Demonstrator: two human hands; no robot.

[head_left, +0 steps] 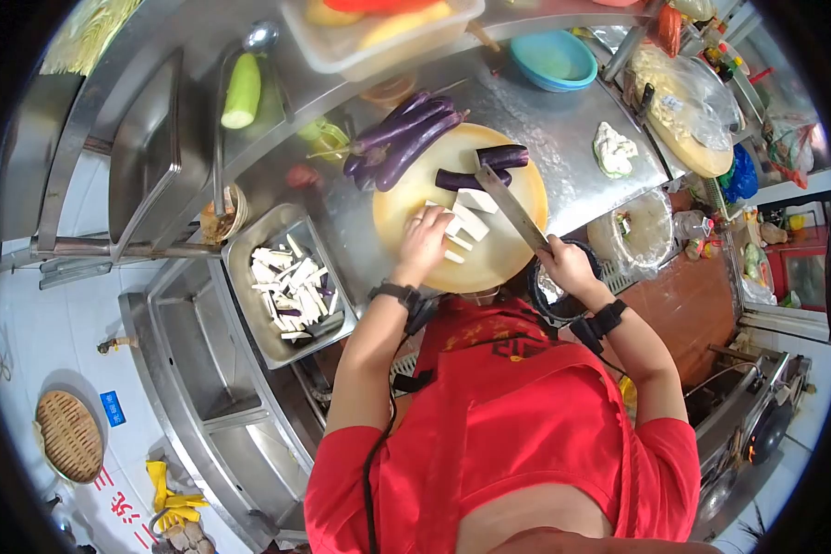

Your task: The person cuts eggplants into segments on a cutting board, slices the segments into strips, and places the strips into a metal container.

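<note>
The right hand [569, 266] closes around a kitchen knife [513, 206], mostly hiding its handle; the left hand [423, 242] touches peeled-white eggplant pieces [472, 224], whether pinching cannot be told.

A kitchen, fitted out more like a restaurant's than a home's.
A long steel tabletop [563, 120] spans twelve to two o'clock, with whole eggplants [420, 138] beside a round chopping board [402, 222] near the centre, where a broad knife [515, 208] is in use; a deep steel tray [307, 343] of cut strips sits at nine. A large two-basin steel sink [235, 413] lies at eight, before white tiles [42, 319] with red lettering [120, 503]. At four stands a stove [757, 388], a small flame [752, 452] by its dark pan [773, 429].
</note>
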